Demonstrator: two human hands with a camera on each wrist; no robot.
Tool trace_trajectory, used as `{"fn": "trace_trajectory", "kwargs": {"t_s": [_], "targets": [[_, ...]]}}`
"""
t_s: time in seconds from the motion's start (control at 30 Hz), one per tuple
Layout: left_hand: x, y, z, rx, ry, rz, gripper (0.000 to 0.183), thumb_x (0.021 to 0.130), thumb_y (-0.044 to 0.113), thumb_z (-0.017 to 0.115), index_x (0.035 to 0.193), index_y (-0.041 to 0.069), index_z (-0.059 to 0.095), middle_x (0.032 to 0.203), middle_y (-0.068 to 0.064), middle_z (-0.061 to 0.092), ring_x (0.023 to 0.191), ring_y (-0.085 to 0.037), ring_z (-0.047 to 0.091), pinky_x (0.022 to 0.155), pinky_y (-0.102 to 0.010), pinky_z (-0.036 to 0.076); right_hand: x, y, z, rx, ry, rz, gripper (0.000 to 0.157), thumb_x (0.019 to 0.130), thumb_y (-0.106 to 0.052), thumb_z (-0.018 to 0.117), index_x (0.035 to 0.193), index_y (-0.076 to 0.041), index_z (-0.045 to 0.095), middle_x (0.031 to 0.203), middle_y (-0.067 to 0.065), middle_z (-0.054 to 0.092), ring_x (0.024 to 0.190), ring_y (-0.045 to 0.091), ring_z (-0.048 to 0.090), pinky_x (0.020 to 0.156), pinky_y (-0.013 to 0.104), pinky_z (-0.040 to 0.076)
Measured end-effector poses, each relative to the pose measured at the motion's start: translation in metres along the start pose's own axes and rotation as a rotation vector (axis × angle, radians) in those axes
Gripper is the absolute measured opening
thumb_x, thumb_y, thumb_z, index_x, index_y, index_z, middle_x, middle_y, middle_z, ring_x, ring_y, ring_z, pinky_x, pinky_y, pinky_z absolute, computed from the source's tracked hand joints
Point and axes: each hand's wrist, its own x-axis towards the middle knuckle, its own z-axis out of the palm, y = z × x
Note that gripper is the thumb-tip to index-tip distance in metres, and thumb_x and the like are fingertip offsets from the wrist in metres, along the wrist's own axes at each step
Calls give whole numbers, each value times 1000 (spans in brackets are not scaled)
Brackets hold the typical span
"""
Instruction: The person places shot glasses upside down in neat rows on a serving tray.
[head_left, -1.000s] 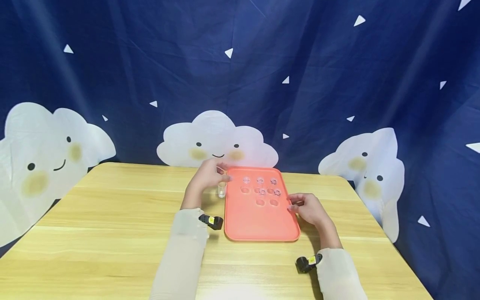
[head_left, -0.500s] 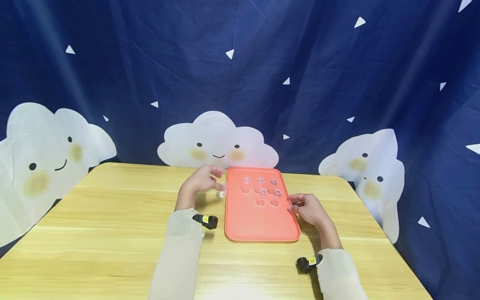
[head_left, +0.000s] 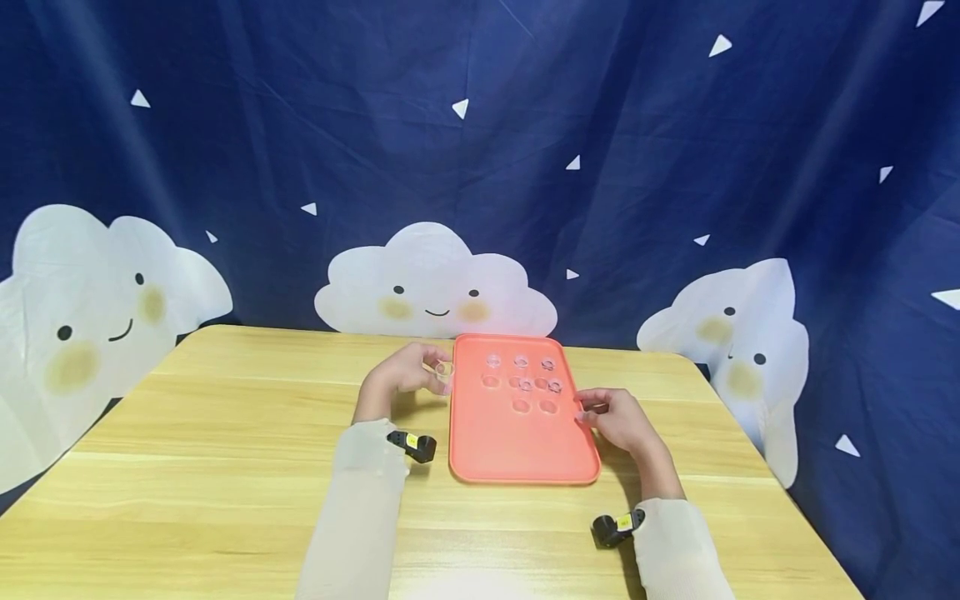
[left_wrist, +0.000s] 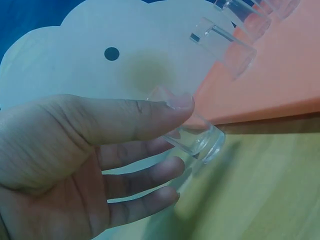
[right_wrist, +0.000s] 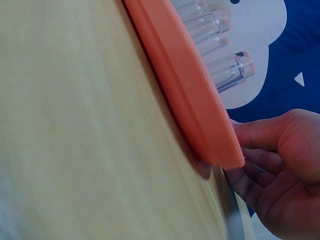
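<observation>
My left hand [head_left: 401,375] pinches a small clear shot glass [left_wrist: 204,142] between thumb and fingers, just left of the orange tray [head_left: 517,454]. In the left wrist view, its other fingers are spread behind the glass, and the thumb covers part of it. On the far half of the tray stand several similar clear glasses [head_left: 521,362], upright in uneven rows. My right hand [head_left: 618,418] grips the tray's right edge. The right wrist view has that thumb at the tray rim [right_wrist: 187,85] and the fingers reaching underneath.
The tray lies on a light wooden table [head_left: 225,467]. Behind the table's far edge hangs a dark blue curtain [head_left: 390,125] with white clouds and triangles. A black wrist camera [head_left: 414,447] is on the left sleeve, another camera [head_left: 617,527] on the right.
My left hand has drawn back from over the tray's left edge and lowered to the glass beside it, which it now pinches. The right hand and tray have stayed put.
</observation>
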Motion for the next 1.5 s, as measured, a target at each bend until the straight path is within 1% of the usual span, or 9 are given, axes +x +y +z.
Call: {"fn": "trace_trajectory", "kwargs": {"t_s": [0.1,0.3,0.4,0.57,0.83,1.0,1.23,1.37,1.5], "targets": [[0,-2,1,-1,6,1,60,78,8,84,135,4,63,120,-11,66,113,-30,59,102,-52,48,0,0,0,-4,3,1,35,91,0,71,126,0,69,112,14,73,95,24,67,83,37,58],[1,-6,4,22,12,16,43,78,6,83,120,5,70,116,-11,67,108,-28,60,92,-46,53,-1,-1,0,-1,2,3,34,91,0,71,126,1,69,112,14,73,95,24,66,83,37,58],[2,-8,5,21,10,20,39,79,5,82,116,6,71,113,-10,68,106,-27,61,89,-44,54,-2,-2,0,-1,-1,8,34,91,0,70,126,1,69,112,14,73,95,24,66,82,36,57],[3,-10,6,18,11,15,36,79,5,83,113,6,72,109,-9,69,102,-24,61,89,-40,53,-3,-3,0,1,-4,18,35,91,0,70,126,0,69,112,14,73,94,24,65,81,35,56],[3,-11,7,35,10,23,37,80,6,84,116,6,73,108,-8,69,98,-23,61,78,-35,55,-5,-4,-1,3,-7,19,35,92,-1,71,126,1,69,113,14,72,94,24,65,82,35,56],[3,-10,8,42,12,28,38,80,4,83,116,5,73,109,-8,70,99,-23,62,80,-35,55,-5,-3,-1,-2,-5,27,35,91,-2,71,126,0,69,113,14,72,95,25,65,83,36,56],[3,-10,7,45,11,29,38,80,5,83,116,5,72,110,-8,70,100,-24,63,81,-36,55,-3,-1,-1,-5,-2,15,34,92,-3,71,126,-1,69,113,13,73,97,25,66,85,38,58],[3,-9,6,71,22,33,35,79,6,83,113,6,73,111,-7,70,103,-25,63,88,-40,53,-1,0,-1,2,1,11,34,92,-2,70,126,0,69,113,13,73,98,25,66,86,39,58],[3,-9,4,81,50,33,32,80,7,83,110,7,73,110,-7,70,104,-26,62,93,-45,51,0,0,0,1,1,7,34,92,-2,71,126,-1,70,113,13,73,98,24,67,86,39,58]]}}
